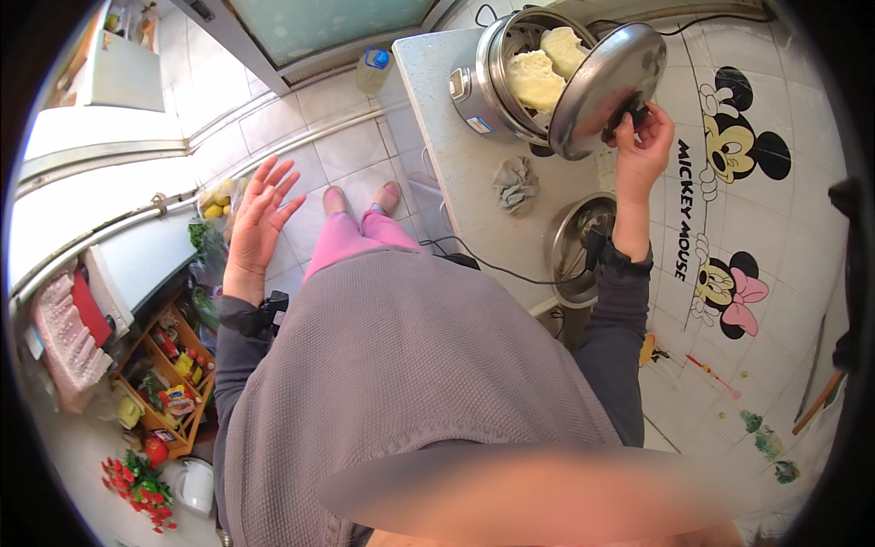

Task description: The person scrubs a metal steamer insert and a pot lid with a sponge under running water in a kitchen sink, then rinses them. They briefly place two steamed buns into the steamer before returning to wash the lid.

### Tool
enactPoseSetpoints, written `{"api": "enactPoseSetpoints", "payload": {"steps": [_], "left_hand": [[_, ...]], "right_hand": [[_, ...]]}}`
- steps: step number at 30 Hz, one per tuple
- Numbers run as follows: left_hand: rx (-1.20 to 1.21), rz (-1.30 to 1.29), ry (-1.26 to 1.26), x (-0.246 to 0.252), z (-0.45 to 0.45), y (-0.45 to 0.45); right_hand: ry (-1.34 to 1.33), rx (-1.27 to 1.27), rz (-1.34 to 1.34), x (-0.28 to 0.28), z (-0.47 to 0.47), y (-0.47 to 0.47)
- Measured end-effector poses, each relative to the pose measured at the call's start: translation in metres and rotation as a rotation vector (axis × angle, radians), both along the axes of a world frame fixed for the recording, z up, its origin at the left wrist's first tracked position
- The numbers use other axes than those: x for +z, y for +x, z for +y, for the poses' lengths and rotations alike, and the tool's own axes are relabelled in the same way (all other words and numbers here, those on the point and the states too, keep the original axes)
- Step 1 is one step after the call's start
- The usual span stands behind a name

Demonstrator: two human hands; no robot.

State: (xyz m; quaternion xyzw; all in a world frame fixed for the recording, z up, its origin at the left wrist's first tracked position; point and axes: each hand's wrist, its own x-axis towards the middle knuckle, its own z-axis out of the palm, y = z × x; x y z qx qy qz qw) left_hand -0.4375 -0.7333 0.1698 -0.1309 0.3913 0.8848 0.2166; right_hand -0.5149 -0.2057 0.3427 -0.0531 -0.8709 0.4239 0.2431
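Note:
My right hand (646, 140) grips the dark knob of a metal lid (588, 96), which is tilted at the right rim of an electric steamer pot (489, 89). Inside the pot, pale steamed buns or dough pieces (536, 81) rest on a perforated steaming rack. Whether the lid touches the rim I cannot tell. My left hand (258, 212) is raised over the floor side with its fingers apart and nothing in it. A crumpled grey cloth (516, 184) lies on the speckled countertop (472, 205), in front of the pot. Nearer me stands a metal bowl (564, 253) with metal utensils in it, partly hidden by my right forearm.
A black cord (506, 270) runs across the counter's near part. On the floor beyond the counter stands a plastic bottle with a blue cap (374, 65). At left are bagged fruit (217, 205), a wooden shelf of packets (171, 376) and a white kettle (197, 485). A tiled wall (800, 225) bounds the right.

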Motion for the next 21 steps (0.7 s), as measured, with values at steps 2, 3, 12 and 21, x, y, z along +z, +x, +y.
{"api": "enactPoseSetpoints", "payload": {"steps": [2,3,12,21], "left_hand": [[-0.062,0.067,-0.046,0.007,0.007,-0.009],[-0.107,0.105,-0.070,0.011,0.011,-0.014],[-0.650,0.708,-0.237,0.067,0.108,-0.088],[-0.638,0.615,0.061,0.089,0.174,-0.051]], "right_hand": [[-0.047,-0.014,0.034,0.003,-0.018,0.013],[-0.022,-0.028,0.060,0.003,-0.028,0.022],[0.601,-0.153,0.229,-0.025,-0.132,0.127],[0.905,-0.275,0.102,-0.044,-0.196,0.219]]}}
